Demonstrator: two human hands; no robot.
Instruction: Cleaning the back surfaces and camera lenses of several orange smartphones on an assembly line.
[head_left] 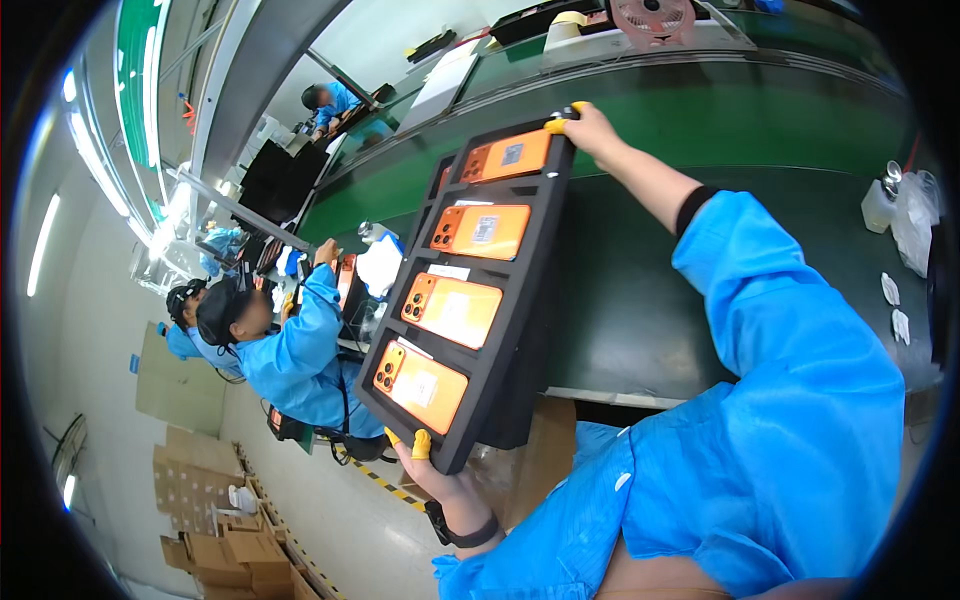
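Observation:
A black foam tray (522, 270) is held up at a tilt in front of me. Several orange smartphones (482, 232) lie in its slots, camera side up, with white labels on their backs. My left hand (425, 468), wearing yellow finger cots, grips the tray's near lower end. At the far upper end my right hand (588, 133) grasps the corner, also with yellow finger cots. Part of another slot with an orange edge shows at the tray's far left. Fingers under the tray are hidden.
Beyond the tray runs a dark green workbench (640, 290) with a green conveyor belt (720, 120). At right stand a dispenser bottle (880, 203) and a plastic bag (915, 225). Co-workers in blue (300, 360) sit at left. Cardboard boxes (225, 555) lie on the floor.

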